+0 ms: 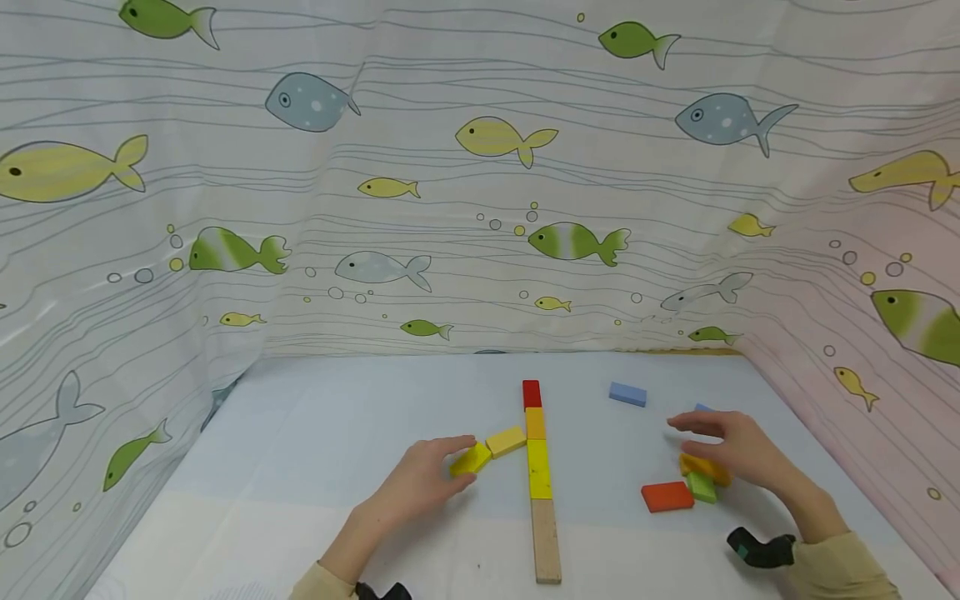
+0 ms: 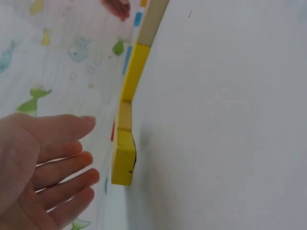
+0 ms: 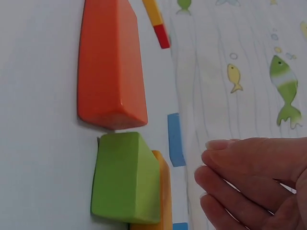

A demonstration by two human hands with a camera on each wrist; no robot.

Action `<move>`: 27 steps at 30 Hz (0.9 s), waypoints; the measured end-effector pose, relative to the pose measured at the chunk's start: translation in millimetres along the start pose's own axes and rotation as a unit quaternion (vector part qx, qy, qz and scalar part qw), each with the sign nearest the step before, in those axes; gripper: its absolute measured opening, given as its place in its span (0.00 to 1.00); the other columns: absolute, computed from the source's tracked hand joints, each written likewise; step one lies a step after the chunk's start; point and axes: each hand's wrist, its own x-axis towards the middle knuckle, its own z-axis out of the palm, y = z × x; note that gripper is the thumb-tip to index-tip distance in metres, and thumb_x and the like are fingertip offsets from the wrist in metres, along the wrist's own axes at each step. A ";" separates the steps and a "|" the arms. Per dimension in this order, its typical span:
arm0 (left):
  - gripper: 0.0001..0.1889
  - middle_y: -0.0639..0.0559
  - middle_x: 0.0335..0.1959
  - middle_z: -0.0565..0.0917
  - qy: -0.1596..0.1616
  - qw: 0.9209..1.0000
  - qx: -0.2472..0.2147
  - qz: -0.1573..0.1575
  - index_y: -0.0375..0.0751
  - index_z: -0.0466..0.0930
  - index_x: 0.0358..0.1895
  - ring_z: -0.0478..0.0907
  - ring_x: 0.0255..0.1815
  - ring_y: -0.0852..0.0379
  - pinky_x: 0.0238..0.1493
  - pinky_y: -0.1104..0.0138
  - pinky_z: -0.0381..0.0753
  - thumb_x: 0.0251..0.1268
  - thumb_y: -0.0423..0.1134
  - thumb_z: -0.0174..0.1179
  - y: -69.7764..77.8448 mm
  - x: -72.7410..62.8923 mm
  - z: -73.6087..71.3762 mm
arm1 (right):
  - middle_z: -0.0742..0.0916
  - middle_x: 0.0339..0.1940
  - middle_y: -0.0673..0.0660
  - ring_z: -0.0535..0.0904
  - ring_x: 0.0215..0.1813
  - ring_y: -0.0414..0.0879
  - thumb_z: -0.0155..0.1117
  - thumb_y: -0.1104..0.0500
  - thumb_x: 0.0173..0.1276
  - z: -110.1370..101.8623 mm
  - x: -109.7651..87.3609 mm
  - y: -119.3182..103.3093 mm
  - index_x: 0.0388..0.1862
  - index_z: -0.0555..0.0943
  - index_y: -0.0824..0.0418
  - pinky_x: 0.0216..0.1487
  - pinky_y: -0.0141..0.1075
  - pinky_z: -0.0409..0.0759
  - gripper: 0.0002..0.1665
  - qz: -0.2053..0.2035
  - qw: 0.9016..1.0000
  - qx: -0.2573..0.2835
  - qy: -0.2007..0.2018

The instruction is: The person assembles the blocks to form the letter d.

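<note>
My left hand (image 1: 420, 479) is at a bright yellow block (image 1: 471, 460), its spread thumb and fingers on either side. The left wrist view shows a gap between that hand (image 2: 57, 167) and the block's end (image 2: 123, 163). A paler yellow block (image 1: 506, 442) runs from it to a straight row: red block (image 1: 531, 393), orange block (image 1: 535, 423), yellow section (image 1: 538, 469) and bare wooden block (image 1: 546, 542). Above a small cluster hovers my right hand (image 1: 750, 450), fingers loosely bent, holding nothing. Beneath it lie an orange block (image 1: 717, 473) and a green block (image 1: 702, 487).
Left of the green block is a red-orange block (image 1: 667, 497). Farther back lies a blue block (image 1: 627, 394), and another blue block (image 1: 703, 408) is partly hidden behind the right hand. A fish-patterned curtain (image 1: 450, 225) surrounds the white tabletop (image 1: 315, 417) at the back and sides.
</note>
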 end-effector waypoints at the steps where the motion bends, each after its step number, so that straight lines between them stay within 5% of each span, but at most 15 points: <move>1: 0.24 0.48 0.61 0.83 0.007 1.000 -0.001 -0.003 0.40 0.80 0.62 0.78 0.63 0.45 0.64 0.47 0.77 0.63 0.41 0.69 -1.8 0.1 -0.8 | 0.87 0.55 0.58 0.81 0.60 0.61 0.69 0.55 0.67 -1.1 -0.4 1.3 0.57 0.84 0.57 0.57 0.55 0.82 0.20 0.001 1.000 0.004 -0.006; 15: 0.21 0.45 0.52 0.86 0.027 0.999 -0.026 -0.036 0.40 0.83 0.57 0.83 0.52 0.45 0.54 0.49 0.83 0.60 0.38 0.70 -21.8 1.5 1.5 | 0.87 0.56 0.60 0.84 0.56 0.52 0.72 0.56 0.64 -10.0 -4.6 31.3 0.59 0.81 0.63 0.49 0.24 0.81 0.25 0.021 0.994 0.065 -0.085; 21: 0.21 0.44 0.50 0.86 0.020 0.998 -0.044 -0.038 0.40 0.83 0.56 0.84 0.49 0.46 0.52 0.52 0.84 0.60 0.39 0.71 -23.9 1.2 0.8 | 0.86 0.57 0.63 0.83 0.53 0.35 0.70 0.56 0.66 -14.8 -6.5 41.2 0.60 0.80 0.64 0.49 0.23 0.80 0.25 0.000 0.987 0.104 -0.125; 27: 0.21 0.45 0.49 0.87 0.013 0.998 -0.059 -0.031 0.39 0.83 0.56 0.84 0.47 0.49 0.50 0.56 0.86 0.59 0.39 0.72 -26.7 1.8 0.4 | 0.85 0.59 0.65 0.82 0.52 0.29 0.69 0.57 0.67 -17.2 -8.1 48.3 0.61 0.80 0.64 0.51 0.24 0.80 0.25 -0.013 0.983 0.119 -0.141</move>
